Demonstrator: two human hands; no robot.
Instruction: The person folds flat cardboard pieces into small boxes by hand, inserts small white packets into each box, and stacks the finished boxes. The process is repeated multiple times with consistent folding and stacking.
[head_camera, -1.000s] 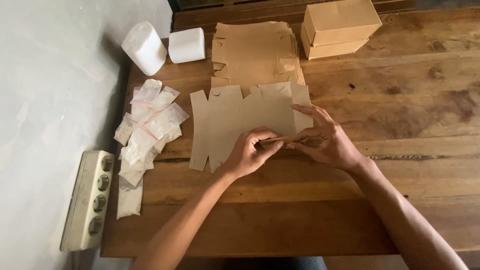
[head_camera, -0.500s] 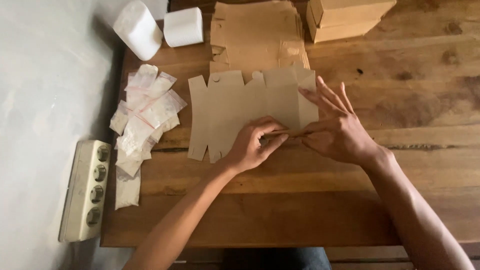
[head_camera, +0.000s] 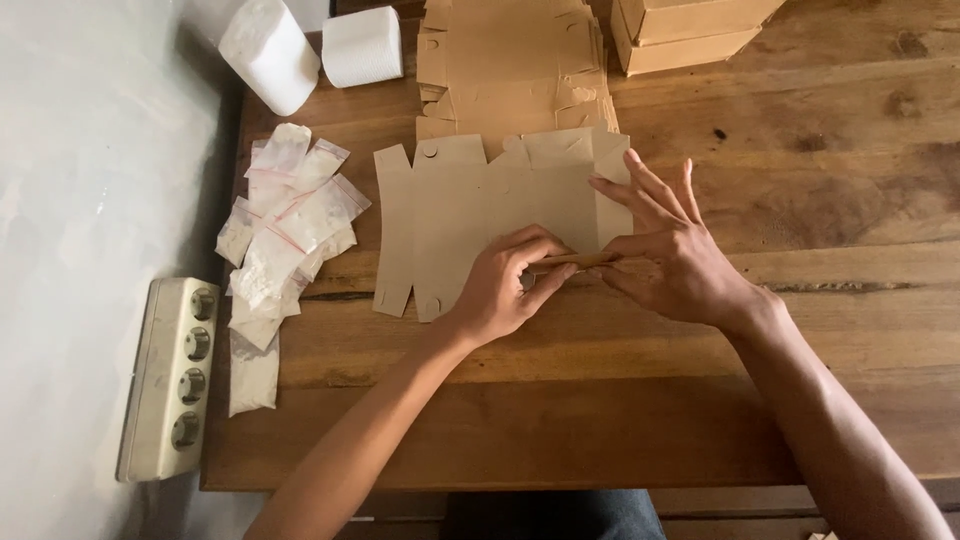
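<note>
free: bare table (head_camera: 800, 330) right | blocked: left, plastic bags (head_camera: 285, 225)

Two hands: left (head_camera: 500, 290), right (head_camera: 670, 250); one flat cardboard blank (head_camera: 470, 220); two white rolls (head_camera: 268, 50); one power strip (head_camera: 165, 380)

Hard to see the near edge of the flat cardboard box piece (head_camera: 470, 215), hidden under the left hand (head_camera: 505, 290) and right hand (head_camera: 670, 255). Cut off at the top: the stack of cardboard (head_camera: 510, 60), the folded boxes (head_camera: 680, 30) (only the lower part shows) and one white roll (head_camera: 270, 50). Too small to tell what fills the little bags (head_camera: 290, 220).
</note>
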